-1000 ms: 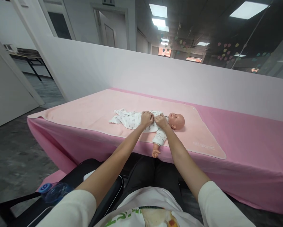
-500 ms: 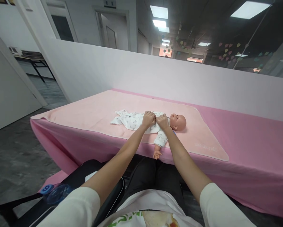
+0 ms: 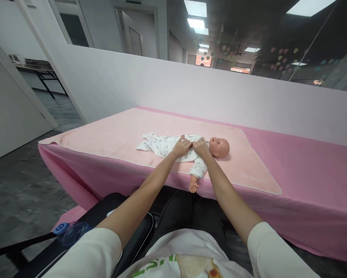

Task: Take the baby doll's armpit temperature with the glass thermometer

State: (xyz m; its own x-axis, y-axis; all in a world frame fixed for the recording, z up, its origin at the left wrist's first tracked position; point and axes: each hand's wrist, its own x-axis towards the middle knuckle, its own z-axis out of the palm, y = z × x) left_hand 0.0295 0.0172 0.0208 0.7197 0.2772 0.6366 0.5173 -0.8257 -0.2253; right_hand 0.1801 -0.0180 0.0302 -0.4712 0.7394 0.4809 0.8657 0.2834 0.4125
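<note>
A baby doll lies on its back with its head to the right, dressed in a white patterned romper. On the doll's chest, my left hand is closed, its fingers pinching the romper's front. Beside it, nearly touching, my right hand also grips the fabric closer to the doll's neck. What exactly lies between the fingertips is too small to make out. One doll arm, in its sleeve, points toward me, with the doll's hand at the table's front edge.
Under the doll is a peach mat on a table with a pink cloth. A white partition rises behind. A black chair stands at lower left, with a clear bottle on it.
My left hand's fingers have shifted slightly on the romper's front, its wrist a little lower. My right hand stays at nearly the same place. The view has tilted slightly.
</note>
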